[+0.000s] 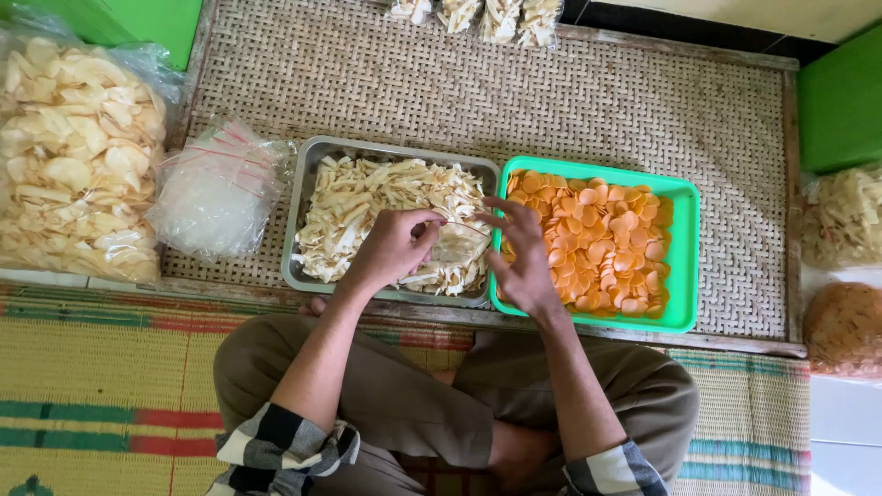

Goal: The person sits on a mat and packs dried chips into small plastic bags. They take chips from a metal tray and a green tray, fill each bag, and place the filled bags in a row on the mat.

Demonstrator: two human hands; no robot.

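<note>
Left hand point(395, 246): I see it pinched shut on the top edge of a small clear bag point(457, 246), over the metal tray point(303, 197).
Right hand point(522, 262): its fingers are spread and loosely curled, and their tips touch the other side of the bag's mouth. I cannot tell how firmly it grips.
Bag: it hangs between my two hands, just above the pale chips point(367, 207). A thin red line runs along its top. It looks partly filled with pale chips.
Metal tray: it sits on the woven worktop point(551, 101), heaped with the pale chips.
Green tray point(687, 253): it touches the metal tray on the right and is full of round orange chips point(602, 239).
Bag stack point(219, 193): a pile of empty clear bags lies just left of the metal tray.
Big bag point(78, 156): a large clear sack of pale round crackers rests at the far left.
Far edge: four small filled packs point(478, 16) lie in a row at the top.
Right side: two more sacks, one pale point(843, 216) and one brown point(843, 329).
Legs point(441, 404): crossed, on a striped mat point(101, 395).
</note>
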